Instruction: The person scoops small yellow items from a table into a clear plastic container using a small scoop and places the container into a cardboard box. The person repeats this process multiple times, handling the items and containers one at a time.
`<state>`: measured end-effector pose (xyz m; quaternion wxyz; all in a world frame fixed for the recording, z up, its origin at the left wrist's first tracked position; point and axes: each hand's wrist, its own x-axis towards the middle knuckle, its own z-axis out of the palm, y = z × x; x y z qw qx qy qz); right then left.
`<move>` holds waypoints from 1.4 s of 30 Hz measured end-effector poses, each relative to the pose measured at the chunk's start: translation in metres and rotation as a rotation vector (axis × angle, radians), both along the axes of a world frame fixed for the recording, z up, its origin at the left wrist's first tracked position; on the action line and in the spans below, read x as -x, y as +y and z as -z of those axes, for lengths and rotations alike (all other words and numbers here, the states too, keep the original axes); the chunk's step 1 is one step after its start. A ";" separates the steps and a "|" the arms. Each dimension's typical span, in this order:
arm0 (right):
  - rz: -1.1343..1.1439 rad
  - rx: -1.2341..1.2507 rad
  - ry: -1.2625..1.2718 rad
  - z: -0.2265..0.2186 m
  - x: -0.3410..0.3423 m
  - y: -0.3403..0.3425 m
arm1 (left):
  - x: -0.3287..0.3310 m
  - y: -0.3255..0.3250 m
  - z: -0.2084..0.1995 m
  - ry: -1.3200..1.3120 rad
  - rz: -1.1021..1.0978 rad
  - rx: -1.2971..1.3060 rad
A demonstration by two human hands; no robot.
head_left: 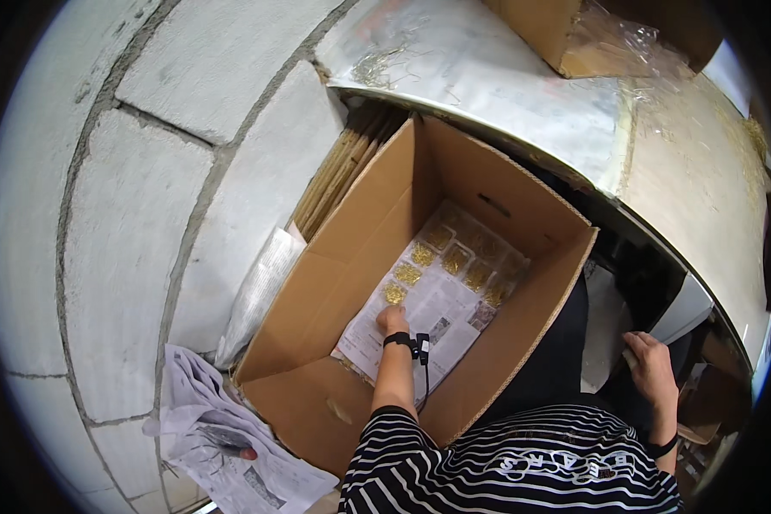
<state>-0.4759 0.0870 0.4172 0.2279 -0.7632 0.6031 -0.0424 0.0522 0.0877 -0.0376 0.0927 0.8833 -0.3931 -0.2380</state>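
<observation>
My left hand (392, 319) reaches down inside a tall open cardboard box (317, 291), over a sheet of newspaper (433, 300). Just beyond it lies a small clear pack of golden bits (394, 294), the nearest of several set out in rows on the paper. The fingers point down and away, so their grip is hidden. Outside the box, by my right thigh, my right hand (655, 364) has its fingers curled. Something pale shows at the fingertips, too small to make out.
Crumpled newspaper (223, 437) lies beside the box at lower left. Flattened cardboard (343, 171) stands between the box and the pale block wall (137, 188). A white-covered worktop (488, 94) runs along the far side, carrying another carton (540, 30) with clear plastic.
</observation>
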 end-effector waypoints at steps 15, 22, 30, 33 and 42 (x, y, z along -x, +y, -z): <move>0.515 0.480 0.205 -0.076 0.218 -0.207 | 0.018 -0.067 -0.237 0.866 -0.448 0.405; 0.895 0.151 0.218 -0.043 0.309 -0.414 | 0.237 -0.203 -0.477 0.919 0.306 0.551; 0.219 -0.013 0.413 -0.042 0.143 -0.372 | 0.417 -0.313 -0.500 0.241 1.014 0.587; 0.108 0.085 0.351 -0.033 0.165 -0.311 | 0.459 -0.325 -0.495 0.094 1.088 0.646; 0.053 0.176 0.204 -0.019 0.261 -0.137 | 0.494 -0.296 -0.490 0.036 1.193 0.527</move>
